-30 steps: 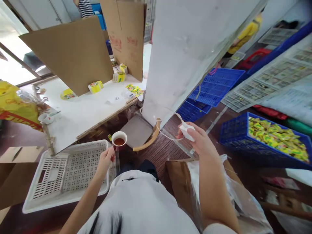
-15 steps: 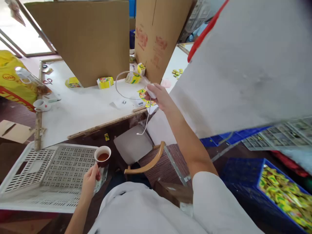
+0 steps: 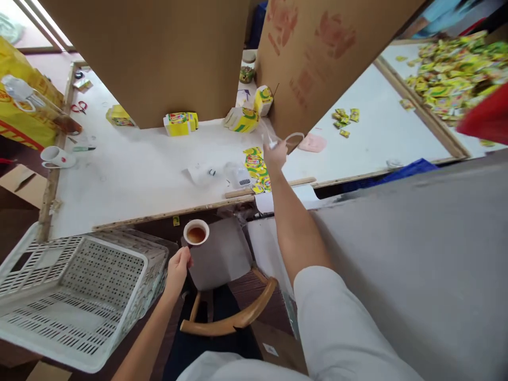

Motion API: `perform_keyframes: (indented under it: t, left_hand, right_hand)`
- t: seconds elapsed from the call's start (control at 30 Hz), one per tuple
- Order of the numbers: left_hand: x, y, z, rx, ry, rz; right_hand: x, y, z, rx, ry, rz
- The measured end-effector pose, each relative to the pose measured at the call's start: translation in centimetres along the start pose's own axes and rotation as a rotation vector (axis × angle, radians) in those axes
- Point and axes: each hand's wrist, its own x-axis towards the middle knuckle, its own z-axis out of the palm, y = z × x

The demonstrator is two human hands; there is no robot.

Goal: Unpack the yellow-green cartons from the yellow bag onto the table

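At far left, lying on its side at the tabletop [image 3: 130, 180] edge: a white mug [image 3: 56, 156]. Lower left: a white perforated crate [image 3: 75, 296], nothing visible inside. Near frame centre: a small white cup [image 3: 196, 233] with brown liquid, held below the tabletop edge by the closed left hand [image 3: 177, 267]. Right of centre, above the tabletop: the right hand [image 3: 274, 154], closed on a thin white cable [image 3: 291, 138]. Just beside it: yellow boxes [image 3: 244, 119] against a cardboard panel [image 3: 317, 58]. Upper right: a heap of yellow sachets [image 3: 452, 74].
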Motion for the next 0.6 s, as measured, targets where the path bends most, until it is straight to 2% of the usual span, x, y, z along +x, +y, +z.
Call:
perform_keyframes:
  t: [0.13,0.27,0.33,0.43,0.5,0.6]
  left_hand:
    - [6.2,0.2,4.0,0.006,-0.044,0.089]
    - [12.6,-0.4,7.4,-0.049,-0.072,0.081]
    - [15.7,-1.0,9.2,-0.079,-0.070,0.037]
    - [19.5,-1.9,11.8,-0.107,-0.057,-0.038]
    - [21.4,-2.5,13.3,-0.106,-0.077,-0.056]
    - [23.4,-3.3,15.1,-0.089,-0.105,-0.060]
  right_hand:
    - [0.7,6.6,6.5,-0.249,-0.105,0.124]
    - [0.7,10.3,10.1,-0.348,-0.154,0.111]
    - [0.6,10.8,11.7,-0.359,-0.085,0.031]
    - [0.1,10.5,14.2,-0.363,-0.022,-0.235]
    - [-0.5,10.0,15.9,-0.361,-0.139,-0.364]
    - [-1.3,9.8,17.8,-0.417,-0.349,-0.440]
